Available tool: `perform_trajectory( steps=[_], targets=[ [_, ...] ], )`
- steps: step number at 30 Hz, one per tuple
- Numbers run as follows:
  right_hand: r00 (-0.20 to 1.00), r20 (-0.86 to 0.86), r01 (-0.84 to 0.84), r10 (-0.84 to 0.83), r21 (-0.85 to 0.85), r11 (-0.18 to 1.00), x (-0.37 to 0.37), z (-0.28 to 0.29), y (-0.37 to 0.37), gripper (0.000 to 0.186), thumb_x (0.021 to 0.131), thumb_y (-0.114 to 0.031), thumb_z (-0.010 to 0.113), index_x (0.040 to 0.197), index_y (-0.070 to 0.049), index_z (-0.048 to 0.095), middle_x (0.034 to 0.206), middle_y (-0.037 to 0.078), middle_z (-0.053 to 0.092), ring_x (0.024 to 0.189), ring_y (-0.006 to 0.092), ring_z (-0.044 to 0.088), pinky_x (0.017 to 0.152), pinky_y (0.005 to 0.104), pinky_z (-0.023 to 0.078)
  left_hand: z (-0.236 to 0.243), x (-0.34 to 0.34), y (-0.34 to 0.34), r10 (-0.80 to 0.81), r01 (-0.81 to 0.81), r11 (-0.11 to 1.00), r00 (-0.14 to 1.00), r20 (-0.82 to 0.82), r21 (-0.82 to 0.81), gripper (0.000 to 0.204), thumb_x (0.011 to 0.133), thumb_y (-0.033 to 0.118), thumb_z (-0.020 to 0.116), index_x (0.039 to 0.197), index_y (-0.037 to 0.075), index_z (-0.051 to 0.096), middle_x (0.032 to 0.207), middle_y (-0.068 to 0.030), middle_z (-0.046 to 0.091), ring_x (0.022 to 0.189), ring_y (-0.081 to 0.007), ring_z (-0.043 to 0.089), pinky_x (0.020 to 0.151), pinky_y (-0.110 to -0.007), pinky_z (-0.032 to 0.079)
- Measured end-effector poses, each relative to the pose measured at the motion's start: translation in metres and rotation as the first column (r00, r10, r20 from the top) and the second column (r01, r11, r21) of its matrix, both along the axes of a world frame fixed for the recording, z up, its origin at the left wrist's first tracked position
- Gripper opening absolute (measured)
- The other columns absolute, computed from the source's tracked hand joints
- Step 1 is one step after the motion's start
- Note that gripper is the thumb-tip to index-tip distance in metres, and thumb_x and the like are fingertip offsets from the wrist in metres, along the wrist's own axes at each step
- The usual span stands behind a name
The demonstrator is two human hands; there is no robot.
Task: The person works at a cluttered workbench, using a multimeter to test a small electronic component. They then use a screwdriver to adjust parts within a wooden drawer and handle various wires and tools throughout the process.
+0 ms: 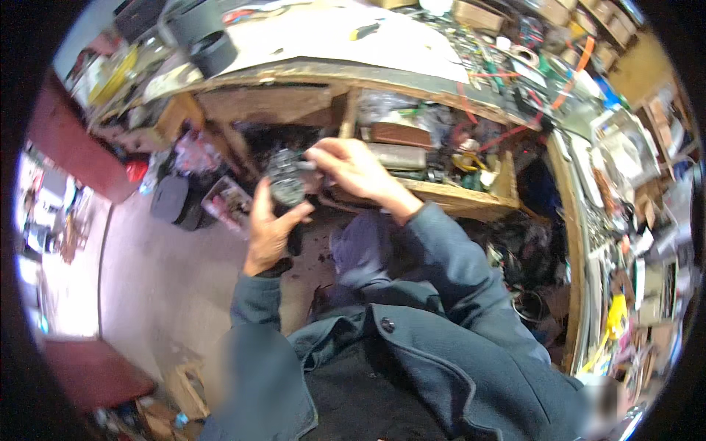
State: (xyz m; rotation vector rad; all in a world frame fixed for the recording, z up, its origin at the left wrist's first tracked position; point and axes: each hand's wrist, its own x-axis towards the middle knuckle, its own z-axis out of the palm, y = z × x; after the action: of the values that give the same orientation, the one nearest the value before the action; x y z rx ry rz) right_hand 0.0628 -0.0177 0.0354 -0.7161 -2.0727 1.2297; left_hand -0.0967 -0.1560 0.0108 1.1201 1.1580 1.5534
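My left hand (pixel 266 229) is wrapped round a dark grey, roundish mechanical part (pixel 288 189); its thumb and fingers grip the lower end. The part looks like metal with a round face and a narrower top, but blur hides its exact kind. Against the part's upper right side, my right hand (pixel 354 173) has its fingertips pinched together. Whatever those fingertips hold is too small and blurred to name. Both hands are in the air in front of the workbench.
Ahead runs a wooden workbench (pixel 323 73) with a pale top and a grey cylindrical container (pixel 213 53) on its left. Its open shelf (pixel 448 189) holds assorted parts. Crowded tools and boxes line the right side. A plastic bin (pixel 229 202) stands on the floor left of my hands.
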Motion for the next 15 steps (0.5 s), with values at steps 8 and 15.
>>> perform_trajectory(
  steps=[8, 15],
  targets=[
    [0.998, -0.059, 0.038, -0.028, 0.183, 0.982, 0.036, -0.007, -0.008, 0.028, 0.1, -0.024, 0.063, 0.093, 0.002, 0.065, 0.07, 0.007, 0.059, 0.066, 0.0102, 0.051, 0.061, 0.0321, 0.046, -0.01, -0.022, -0.017, 0.118, -0.118, 0.993, 0.992, 0.055, 0.0, 0.044, 0.093, 0.003, 0.064, 0.134, 0.004, 0.049, 0.121, -0.0099, 0.065, 0.09, -0.0152, 0.066, 0.077, -0.03, 0.056],
    [0.976, 0.062, 0.189, -0.21, 0.251, 0.95, 0.093, -0.003, -0.009, 0.023, 0.095, -0.022, 0.065, 0.092, 0.0, 0.069, 0.073, 0.018, 0.062, 0.067, 0.029, 0.062, 0.064, 0.0402, 0.047, -0.026, -0.039, -0.02, 0.172, -0.18, 0.983, 0.968, 0.183, 0.031, 0.041, 0.094, 0.003, 0.064, 0.133, 0.004, 0.05, 0.12, -0.007, 0.064, 0.095, -0.0156, 0.064, 0.082, -0.031, 0.054]
  ],
)
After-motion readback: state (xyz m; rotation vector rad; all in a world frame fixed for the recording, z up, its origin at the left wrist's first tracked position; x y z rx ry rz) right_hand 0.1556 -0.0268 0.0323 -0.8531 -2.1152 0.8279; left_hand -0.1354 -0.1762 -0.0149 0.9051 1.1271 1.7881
